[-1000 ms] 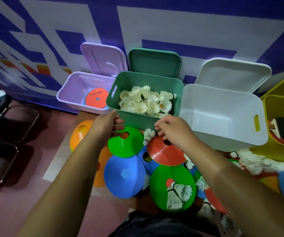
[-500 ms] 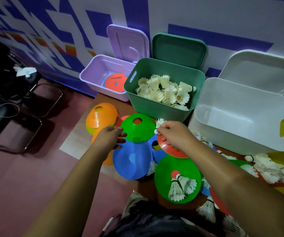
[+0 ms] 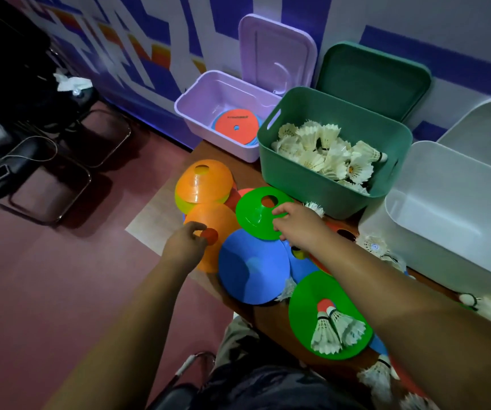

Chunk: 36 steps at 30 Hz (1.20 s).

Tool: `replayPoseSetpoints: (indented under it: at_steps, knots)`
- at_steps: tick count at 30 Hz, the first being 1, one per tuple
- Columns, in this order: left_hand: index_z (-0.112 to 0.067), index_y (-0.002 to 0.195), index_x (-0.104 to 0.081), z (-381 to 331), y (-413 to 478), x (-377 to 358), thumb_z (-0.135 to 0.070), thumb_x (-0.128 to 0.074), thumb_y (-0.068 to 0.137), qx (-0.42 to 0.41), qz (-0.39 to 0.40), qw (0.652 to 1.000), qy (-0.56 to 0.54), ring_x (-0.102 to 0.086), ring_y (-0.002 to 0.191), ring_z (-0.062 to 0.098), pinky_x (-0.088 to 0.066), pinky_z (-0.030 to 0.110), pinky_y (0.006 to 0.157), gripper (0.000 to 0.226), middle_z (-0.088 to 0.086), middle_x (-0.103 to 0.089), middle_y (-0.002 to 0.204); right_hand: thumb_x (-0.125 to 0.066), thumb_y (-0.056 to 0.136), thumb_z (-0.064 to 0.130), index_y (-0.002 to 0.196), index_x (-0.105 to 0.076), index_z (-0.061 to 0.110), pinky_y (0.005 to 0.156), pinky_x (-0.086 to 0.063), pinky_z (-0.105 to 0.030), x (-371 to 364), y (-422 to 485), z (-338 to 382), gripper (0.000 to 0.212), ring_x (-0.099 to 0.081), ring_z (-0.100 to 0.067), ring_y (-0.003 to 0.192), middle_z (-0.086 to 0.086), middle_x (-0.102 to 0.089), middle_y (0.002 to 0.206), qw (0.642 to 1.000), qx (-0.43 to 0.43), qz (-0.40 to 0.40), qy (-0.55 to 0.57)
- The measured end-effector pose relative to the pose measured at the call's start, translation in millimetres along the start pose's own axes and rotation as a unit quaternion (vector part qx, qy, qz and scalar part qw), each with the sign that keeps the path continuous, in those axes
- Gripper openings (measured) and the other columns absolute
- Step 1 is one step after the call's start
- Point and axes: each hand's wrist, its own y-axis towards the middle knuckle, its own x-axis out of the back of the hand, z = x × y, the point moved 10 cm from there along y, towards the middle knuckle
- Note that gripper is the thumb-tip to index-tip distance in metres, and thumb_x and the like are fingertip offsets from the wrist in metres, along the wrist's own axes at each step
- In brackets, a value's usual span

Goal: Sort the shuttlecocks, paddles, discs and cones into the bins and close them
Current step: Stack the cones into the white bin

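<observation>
Grabbing cones | left hand (image 3: 183, 247) pinches orange cone (image 3: 223, 223), 8 o'clock of green cone (image 3: 253, 220) | right hand (image 3: 296, 224) curls on green cone, grip unclear | best stack both, then carry to white bin (image 3: 460, 232) at 3 o'clock

My view has swung left, pushing the bins toward the right edge. The right grip (image 3: 297, 226) has left the red cone (image 3: 339, 229) and the shuttlecock (image 3: 314, 207) it was picking at, and now curls its fingers onto the green cone (image 3: 253, 217). The left grip (image 3: 183, 247) has dropped away from that green cone's left edge and now sits over the orange cone (image 3: 217, 220), fingers curled by its hole.
</observation>
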Motion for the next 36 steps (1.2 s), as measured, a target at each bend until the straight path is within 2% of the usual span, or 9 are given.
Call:
replayPoseSetpoints:
  at_steps: [2, 6, 9, 12, 15, 18, 23, 30, 36]
  knots:
    - [-0.030, 0.129, -0.065, 2.1, 9.4, -5.7, -0.022, -0.057, 0.095, -0.022, 0.002, 0.999, 0.047, -0.065, 0.082, 0.029, -0.053, 0.036, 0.063, 0.036, 0.010, -0.070, 0.103, -0.058, 0.093, 0.023, 0.139, -0.060, 0.029, 0.067, -0.063, -0.045, -5.8, 13.4, 2.7, 0.047, -0.075, -0.029, 0.077, -0.004, -0.071, 0.097, 0.999, -0.001, 0.000, -0.034]
    - [-0.027, 0.146, -0.059, 12.6, 26.0, -29.0, -0.024, -0.055, 0.100, -0.044, 0.058, 0.984, 0.160, -0.064, 0.109, 0.036, -0.054, 0.037, 0.083, 0.047, 0.017, -0.064, 0.128, -0.060, 0.096, 0.021, 0.153, -0.050, 0.028, 0.051, -0.043, -0.027, -13.9, 35.8, 5.6, 0.059, -0.062, -0.021, 0.062, -0.009, -0.069, 0.100, 0.995, 0.000, -0.002, -0.097]
    - [-0.026, 0.150, -0.055, 23.1, 31.6, -41.0, -0.025, -0.052, 0.099, -0.044, 0.092, 0.974, 0.202, -0.063, 0.107, 0.036, -0.055, 0.038, 0.083, 0.051, 0.015, -0.060, 0.125, -0.061, 0.096, 0.022, 0.158, -0.045, 0.026, 0.071, -0.045, -0.027, -22.7, 49.8, 2.7, 0.064, -0.067, -0.029, 0.092, -0.016, -0.066, 0.133, 0.990, -0.001, 0.004, -0.142]
    - [-0.023, 0.141, -0.059, 27.7, 32.4, -41.7, -0.024, -0.055, 0.097, -0.051, 0.092, 0.969, 0.221, -0.062, 0.099, 0.032, -0.054, 0.037, 0.075, 0.044, 0.011, -0.060, 0.114, -0.060, 0.097, 0.019, 0.160, -0.042, 0.024, 0.082, -0.044, -0.029, -29.8, 58.1, 1.8, 0.066, -0.064, -0.036, 0.117, -0.018, -0.063, 0.141, 0.986, -0.003, 0.008, -0.165]
    - [-0.021, 0.133, -0.064, 26.2, 31.4, -33.4, -0.026, -0.058, 0.098, -0.071, 0.073, 0.969, 0.226, -0.062, 0.095, 0.031, -0.058, 0.040, 0.078, 0.037, 0.010, -0.061, 0.108, -0.061, 0.097, 0.019, 0.151, -0.050, 0.021, 0.081, -0.046, -0.033, -32.4, 60.8, 3.0, 0.055, -0.065, -0.036, 0.113, -0.018, -0.067, 0.131, 0.983, -0.005, -0.003, -0.184]
    - [-0.022, 0.133, -0.065, 22.1, 28.5, -14.8, -0.031, -0.058, 0.101, -0.090, 0.031, 0.971, 0.221, -0.063, 0.094, 0.033, -0.059, 0.043, 0.080, 0.034, 0.009, -0.060, 0.107, -0.069, 0.096, 0.030, 0.126, -0.058, 0.021, 0.082, -0.048, -0.036, -32.5, 58.6, 6.4, 0.033, -0.066, -0.035, 0.109, -0.016, -0.070, 0.120, 0.980, 0.010, -0.033, -0.196]
    - [-0.022, 0.126, -0.067, 3.4, 16.2, 22.9, -0.037, -0.060, 0.102, -0.122, -0.033, 0.973, 0.193, -0.058, 0.086, 0.031, -0.053, 0.039, 0.072, 0.029, 0.008, -0.057, 0.104, -0.072, 0.096, 0.045, 0.102, -0.052, 0.020, 0.067, -0.042, -0.035, -24.7, 39.0, 23.9, 0.033, -0.064, -0.033, 0.085, -0.011, -0.066, 0.096, 0.986, 0.061, -0.067, -0.141]
    - [-0.022, 0.110, -0.067, -38.9, -4.0, 66.3, -0.039, -0.066, 0.099, -0.147, -0.101, 0.974, 0.142, -0.055, 0.080, 0.027, -0.043, 0.035, 0.067, 0.021, 0.006, -0.055, 0.098, -0.066, 0.099, 0.050, 0.103, -0.052, 0.021, 0.060, -0.037, -0.034, 4.5, 3.4, 41.1, 0.032, -0.057, -0.024, 0.073, 0.004, -0.055, 0.080, 0.984, 0.100, -0.106, -0.105]
    - [-0.026, 0.109, -0.064, -84.1, -22.8, 71.3, -0.041, -0.064, 0.100, -0.189, -0.112, 0.968, 0.117, -0.055, 0.081, 0.022, -0.040, 0.033, 0.067, 0.017, 0.001, -0.053, 0.096, -0.064, 0.099, 0.053, 0.098, -0.053, 0.028, 0.059, -0.045, -0.037, 34.0, -22.0, 34.7, 0.027, -0.063, -0.026, 0.069, -0.002, -0.061, 0.074, 0.983, 0.101, -0.125, -0.086]
